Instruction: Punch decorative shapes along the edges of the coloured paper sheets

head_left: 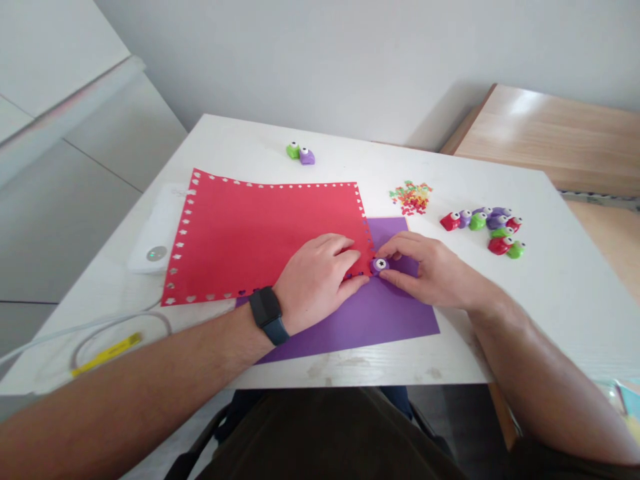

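Note:
A red sheet of paper (260, 230) with small shapes punched along its edges lies partly over a purple sheet (345, 327). My left hand (325, 277) rests flat on the red sheet near its lower right corner, fingers stretched out and holding nothing. Between the thumb and fingers of my right hand (425, 267) is a small purple craft punch (380, 265) with a star on its white button. The punch sits at the red sheet's lower right corner, above the purple sheet. Whether the paper is inside its slot I cannot tell.
Several red, purple and green punches (480, 221) stand to the right, with a green and a purple one (307, 157) at the back. Colourful paper cutouts (413, 197) lie in a heap. A white device (150, 260), a cable and a yellow tag (107, 353) are at left.

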Motion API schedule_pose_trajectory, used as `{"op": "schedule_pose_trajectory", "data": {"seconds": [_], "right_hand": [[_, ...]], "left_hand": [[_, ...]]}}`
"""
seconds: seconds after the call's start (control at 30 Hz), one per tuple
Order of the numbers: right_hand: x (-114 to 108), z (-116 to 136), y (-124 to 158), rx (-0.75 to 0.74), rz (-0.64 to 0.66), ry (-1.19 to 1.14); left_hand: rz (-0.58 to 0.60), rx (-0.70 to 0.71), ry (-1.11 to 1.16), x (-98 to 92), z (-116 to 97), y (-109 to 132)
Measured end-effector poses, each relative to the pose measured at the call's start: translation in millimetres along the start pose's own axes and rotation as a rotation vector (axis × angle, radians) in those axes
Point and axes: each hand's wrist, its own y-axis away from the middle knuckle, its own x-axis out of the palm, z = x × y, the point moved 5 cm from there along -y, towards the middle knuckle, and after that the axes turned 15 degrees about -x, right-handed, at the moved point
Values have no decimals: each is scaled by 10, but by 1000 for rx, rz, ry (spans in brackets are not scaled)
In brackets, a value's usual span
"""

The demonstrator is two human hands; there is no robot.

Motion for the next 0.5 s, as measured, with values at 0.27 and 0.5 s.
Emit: {"op": "schedule_pose_trajectory", "data": {"seconds": [0.27, 0.5], "right_hand": [[-3, -5, 14, 23, -11, 6], [-43, -15, 27, 38, -28, 19]], "left_hand": [[-39, 35, 17, -30, -38, 6], [-77, 178, 54, -100, -148, 56]]}}
